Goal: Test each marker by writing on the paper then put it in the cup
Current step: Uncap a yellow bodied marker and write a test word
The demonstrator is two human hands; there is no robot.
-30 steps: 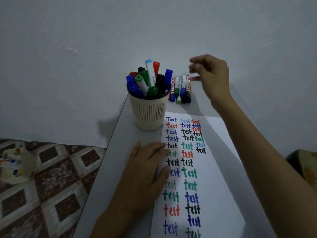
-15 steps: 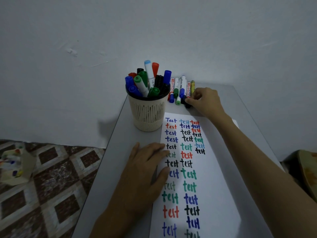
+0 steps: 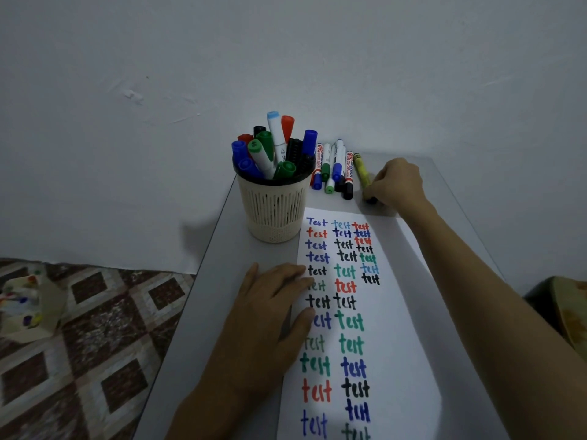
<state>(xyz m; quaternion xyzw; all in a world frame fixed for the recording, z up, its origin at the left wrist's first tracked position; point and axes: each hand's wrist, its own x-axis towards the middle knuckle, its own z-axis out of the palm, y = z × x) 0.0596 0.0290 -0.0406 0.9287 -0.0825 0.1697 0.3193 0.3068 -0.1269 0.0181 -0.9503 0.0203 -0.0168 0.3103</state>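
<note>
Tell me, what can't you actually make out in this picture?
Head view only:
- Yellow marker: its near end is hidden under the right hand, so the grip is unclear.
- Paper: its bottom is cut off by the frame edge, and the left hand covers some words.
- Cup: marker bodies are hidden inside.
- Marker labels: too small to read.

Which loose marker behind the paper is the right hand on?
The yellow marker, rightmost of the row beside the cup. The right hand grips its near end; the white-barrelled markers lie untouched.
</note>
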